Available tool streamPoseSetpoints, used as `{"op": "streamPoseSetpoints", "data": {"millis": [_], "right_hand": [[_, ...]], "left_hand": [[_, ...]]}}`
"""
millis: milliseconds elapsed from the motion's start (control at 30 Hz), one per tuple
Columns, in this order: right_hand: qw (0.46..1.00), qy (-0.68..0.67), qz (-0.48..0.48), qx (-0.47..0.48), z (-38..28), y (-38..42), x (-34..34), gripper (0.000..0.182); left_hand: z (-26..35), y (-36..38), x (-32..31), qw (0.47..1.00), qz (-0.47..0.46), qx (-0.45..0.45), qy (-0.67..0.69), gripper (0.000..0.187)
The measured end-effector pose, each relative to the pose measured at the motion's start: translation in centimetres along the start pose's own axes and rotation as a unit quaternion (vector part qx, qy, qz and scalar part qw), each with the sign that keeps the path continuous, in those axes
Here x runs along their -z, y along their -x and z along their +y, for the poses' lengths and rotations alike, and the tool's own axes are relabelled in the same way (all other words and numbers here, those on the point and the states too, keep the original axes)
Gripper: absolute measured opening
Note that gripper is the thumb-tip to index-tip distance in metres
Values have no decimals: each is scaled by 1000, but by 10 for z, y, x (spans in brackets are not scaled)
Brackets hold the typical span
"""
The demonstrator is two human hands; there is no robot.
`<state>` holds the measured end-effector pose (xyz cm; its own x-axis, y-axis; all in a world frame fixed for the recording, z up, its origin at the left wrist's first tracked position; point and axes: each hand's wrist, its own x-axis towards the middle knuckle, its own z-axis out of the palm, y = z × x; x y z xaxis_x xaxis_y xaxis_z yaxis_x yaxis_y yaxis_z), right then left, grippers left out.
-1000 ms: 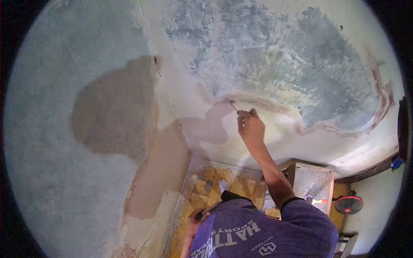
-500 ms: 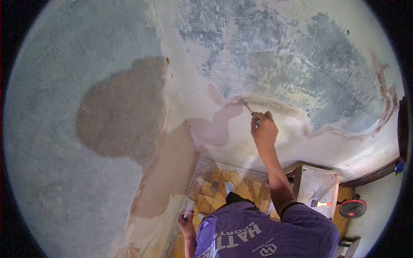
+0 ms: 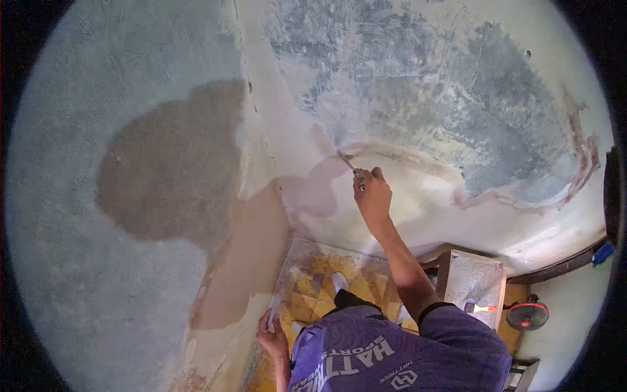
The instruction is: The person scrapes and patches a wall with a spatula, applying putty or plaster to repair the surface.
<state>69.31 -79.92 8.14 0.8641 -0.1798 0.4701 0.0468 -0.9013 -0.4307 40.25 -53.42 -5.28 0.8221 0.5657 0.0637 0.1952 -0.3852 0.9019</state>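
Note:
Stretched out to the wall, my right hand [image 3: 372, 199] is closed around a slim, dark hand tool [image 3: 348, 163], thin like a scraper blade seen edge-on. Its tip meets the wall [image 3: 405, 209] at the lower edge of a blue-grey worn patch [image 3: 418, 111], where a brownish-pink line runs. Down by my side, my left hand [image 3: 273, 338] grips a small, pale, narrow piece [image 3: 272, 317]; its kind is not clear. Part of that piece is hidden by the fingers.
A dusty wooden cabinet [image 3: 473, 277] stands at the right, with an orange-handled brush [image 3: 483, 308] on top. Beside it is a red-and-black fan [image 3: 528, 315]. Yellow patterned tiles [image 3: 317, 277] cover the floor. Another blue-grey wall [image 3: 59, 196] meets the corner at left.
My right hand and its tool have moved left along the patch's lower edge. My left hand stays low, still gripping the pale piece. The whole view has shifted slightly.

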Motion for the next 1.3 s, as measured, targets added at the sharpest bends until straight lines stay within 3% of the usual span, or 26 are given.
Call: {"op": "streamPoseSetpoints", "data": {"millis": [100, 167, 233, 300, 433, 500, 600, 733, 767, 800, 900, 1000, 1100, 1200, 1300], "right_hand": [[998, 26, 50, -15, 1, 4, 27, 19], [996, 39, 83, -5, 4, 3, 54, 20], [995, 51, 86, -5, 0, 4, 48, 19], [992, 91, 83, 2, -8, 8, 38, 18], [995, 68, 75, -18, -10, 13, 40, 16], [995, 37, 89, -7, 6, 10, 50, 16], [998, 25, 52, -32, 23, 5, 63, 15], [999, 23, 34, 18, 20, -3, 8, 16], [1000, 28, 6, 4, 9, -2, 8, 15], [999, 30, 39, 7, 8, 0, 12, 14], [994, 17, 111, -12, 13, 10, 48, 14], [994, 27, 98, -40, 5, 4, 65, 16], [993, 62, 93, -35, -3, 9, 58, 16], [992, 51, 110, -33, 0, 16, 54, 16], [995, 23, 96, -35, 21, 20, 66, 18]], "left_hand": [[14, -7, 12, 992, -71, 81, -59, 32], [6, -9, 16, 996, -47, 60, -48, 40], [5, -5, 16, 994, -54, 73, -65, 48], [43, -11, 25, 983, -92, 115, -113, 56], [23, -8, 20, 999, -41, -1, -36, 62], [21, -9, 22, 999, -42, 6, -15, 63], [6, -16, 20, 998, -12, -64, 10, 61], [3, -31, 22, 991, -47, -112, -55, 62], [13, -33, 35, 989, -71, -101, -78, 63], [22, -36, 45, 986, -94, -89, -100, 65], [25, -35, 67, 995, -2, -98, -29, 64], [46, -31, 74, 995, 77, -16, 69, 61], [39, -30, 79, 999, 28, 16, 44, 56], [18, -31, 81, 1000, 0, -30, 1, 52], [-10, -37, 72, 985, 29, -163, -48, 45]]}}
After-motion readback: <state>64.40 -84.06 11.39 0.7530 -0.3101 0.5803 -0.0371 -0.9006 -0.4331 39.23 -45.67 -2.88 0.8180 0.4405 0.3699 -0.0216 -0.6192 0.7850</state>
